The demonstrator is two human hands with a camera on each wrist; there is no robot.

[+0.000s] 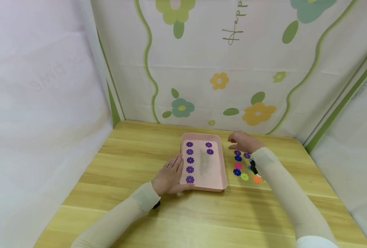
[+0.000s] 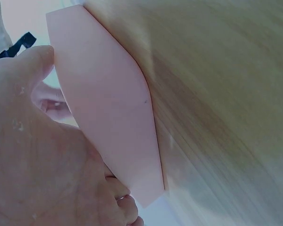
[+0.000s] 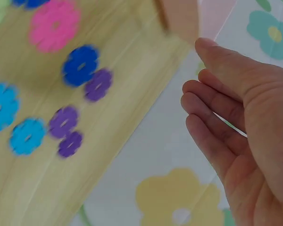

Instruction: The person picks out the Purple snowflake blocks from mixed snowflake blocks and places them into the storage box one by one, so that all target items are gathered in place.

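A pink tray (image 1: 212, 181) holds a column of several purple snowflake discs (image 1: 190, 160) along its left side and two purple snowflake discs (image 1: 210, 151) at the upper right. My left hand (image 1: 169, 175) rests against the tray's near left corner, fingers extended along the left rim and thumb along the front rim. In the left wrist view that hand lies over the edge of the tray wall (image 2: 104, 94). Raised beyond the tray's right side, my right hand (image 1: 244, 141) has loosely bent fingers, thumb apart, and nothing between them (image 3: 236, 113).
Right of the tray lie loose snowflake discs: purple (image 3: 63, 121), dark blue (image 3: 80, 66), light blue (image 3: 27, 136), pink (image 1: 238, 166), lime green (image 1: 244, 176) and orange (image 1: 257, 179). The right forearm partly covers them. A flower-printed cloth (image 1: 202, 62) stands behind the wooden table (image 1: 202, 220).
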